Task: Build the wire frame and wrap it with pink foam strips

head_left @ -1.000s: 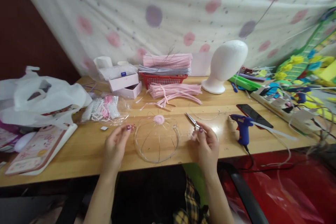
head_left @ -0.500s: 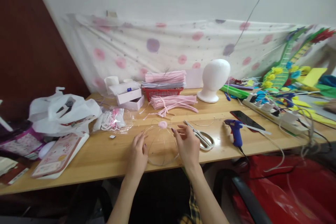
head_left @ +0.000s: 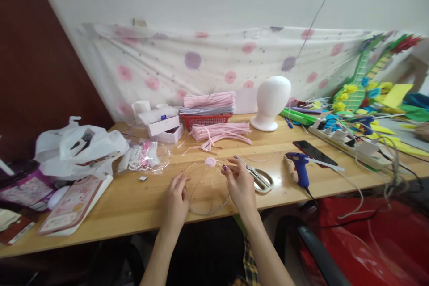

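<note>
A round wire frame (head_left: 211, 212) stands at the table's front edge, thin ribs rising from its ring to a small pink disc (head_left: 210, 162). My left hand (head_left: 176, 196) is closed at the frame's left side, fingertips and thumb pinching the wire. At the opposite side my right hand (head_left: 239, 183) is curled, its thumb and forefinger closed on a rib near the disc. Just beyond my right hand lie scissors (head_left: 262, 179) with pale handles. A bundle of pink strips (head_left: 221, 132) rests behind the disc.
A blue glue gun (head_left: 300, 170), a phone (head_left: 314, 153) and a power strip (head_left: 348, 145) with cables lie to the right. Behind are a white foam head (head_left: 272, 103) and a red basket (head_left: 206, 119). Plastic bags (head_left: 80, 147) and a pink case (head_left: 72, 205) occupy the left.
The frame and its pink disc have turned or shifted slightly to the right between my hands. Both hands remain at its sides; the whole view has shifted a little.
</note>
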### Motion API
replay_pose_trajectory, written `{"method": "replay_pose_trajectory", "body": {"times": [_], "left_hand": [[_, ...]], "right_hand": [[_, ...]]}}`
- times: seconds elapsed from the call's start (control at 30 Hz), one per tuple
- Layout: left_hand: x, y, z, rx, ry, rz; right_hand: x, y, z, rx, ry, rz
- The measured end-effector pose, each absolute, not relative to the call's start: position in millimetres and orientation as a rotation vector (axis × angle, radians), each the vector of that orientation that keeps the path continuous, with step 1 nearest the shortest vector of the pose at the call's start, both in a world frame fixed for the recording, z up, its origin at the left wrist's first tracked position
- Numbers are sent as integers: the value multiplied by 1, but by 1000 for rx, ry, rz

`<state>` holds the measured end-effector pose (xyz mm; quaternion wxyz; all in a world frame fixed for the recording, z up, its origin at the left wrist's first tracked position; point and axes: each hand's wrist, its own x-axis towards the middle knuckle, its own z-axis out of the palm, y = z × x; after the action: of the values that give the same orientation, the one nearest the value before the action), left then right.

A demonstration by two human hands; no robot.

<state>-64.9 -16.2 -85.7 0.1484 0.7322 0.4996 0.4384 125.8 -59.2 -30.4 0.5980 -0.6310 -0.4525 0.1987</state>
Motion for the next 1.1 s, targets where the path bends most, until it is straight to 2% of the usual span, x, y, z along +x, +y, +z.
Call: {"method": "replay_pose_trajectory", "body": {"times": [0.43,1.1], "left_hand": [[-66,-13,-84,2134,1403,1268],[-68,-12,-79,2068,1376,1320]], "right_hand": [[135,-72,-47,-1665,-1081,371],[139,-76,-63,-1637,-1240,207]]}}
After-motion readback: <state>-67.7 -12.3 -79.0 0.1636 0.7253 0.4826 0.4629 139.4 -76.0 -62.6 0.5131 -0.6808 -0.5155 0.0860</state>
